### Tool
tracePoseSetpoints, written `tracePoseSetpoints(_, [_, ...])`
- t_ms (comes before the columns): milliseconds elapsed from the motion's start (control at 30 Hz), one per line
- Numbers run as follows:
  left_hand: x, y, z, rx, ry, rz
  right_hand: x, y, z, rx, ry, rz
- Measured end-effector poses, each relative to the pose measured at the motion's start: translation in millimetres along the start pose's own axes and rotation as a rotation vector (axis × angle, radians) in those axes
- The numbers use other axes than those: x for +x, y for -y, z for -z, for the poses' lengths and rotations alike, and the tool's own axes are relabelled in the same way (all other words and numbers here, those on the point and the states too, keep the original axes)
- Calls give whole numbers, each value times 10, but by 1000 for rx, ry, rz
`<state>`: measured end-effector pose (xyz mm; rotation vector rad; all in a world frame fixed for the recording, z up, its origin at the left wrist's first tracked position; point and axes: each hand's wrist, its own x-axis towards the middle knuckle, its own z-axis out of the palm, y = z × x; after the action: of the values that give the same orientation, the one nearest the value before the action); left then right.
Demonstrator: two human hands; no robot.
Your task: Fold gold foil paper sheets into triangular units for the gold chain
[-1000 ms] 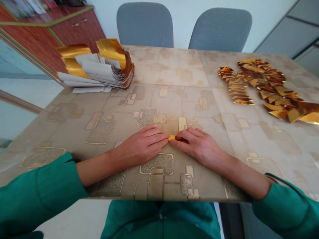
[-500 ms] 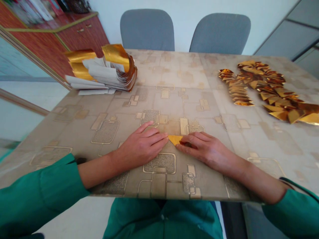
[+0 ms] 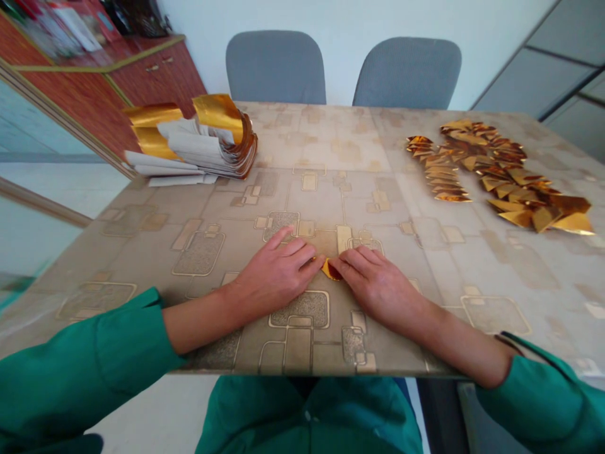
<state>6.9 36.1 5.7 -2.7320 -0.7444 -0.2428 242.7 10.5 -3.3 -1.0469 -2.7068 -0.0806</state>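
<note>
At the near side of a patterned desk point(image 3: 302, 343), I work a small piece of gold foil paper point(image 3: 329, 271) between my two hands, low over the cloth-like surface and almost straight ahead of me. My left hand point(image 3: 276, 272) pinches its left end with the fingertips drawn together, one finger lifted away from the rest; my right hand point(image 3: 380, 280) pinches the right end between thumb and fingers, the thumbs nearly meeting over the foil. Green sleeves point(image 3: 127, 337) cover my forearms partway. At far left on the desk lies a curled stack of gold-and-white paper sheets point(image 3: 203, 151), its edges fanned. At far right, well apart from my hands, folded gold foil pieces point(image 3: 513, 173) sit nested in curving rows. Two grey chairs point(image 3: 276, 68) stand against the opposite side, near a reddish wooden cabinet point(image 3: 154, 85) in the left corner
</note>
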Motion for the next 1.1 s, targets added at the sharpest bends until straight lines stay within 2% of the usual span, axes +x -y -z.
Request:
tracePoseSetpoints(133, [-49, 26, -9, -11, 9, 28, -98, -34, 12, -35, -8, -64])
tracePoseSetpoints(333, [-90, 68, -43, -83, -10, 18, -95, -141, 29, -33, -29, -38])
tracePoseSetpoints(467, [-2, 95, -56, -69, -19, 2, 41, -203, 52, 17, -46, 12])
tracePoseSetpoints(600, [48, 131, -110, -36, -75, -32, 140, -258, 43, 71, -58, 87])
tracePoseSetpoints(733, [28, 127, -122, -46, -105, -70, 134, -303, 30, 163, -45, 115])
tracePoseSetpoints(967, [35, 100, -68, -234, -102, -157, 107, -341, 75, 291, -37, 137])
tracePoseSetpoints(1100, [75, 113, -81, -188, -104, -153, 118, -368, 98, 300, -8, 169])
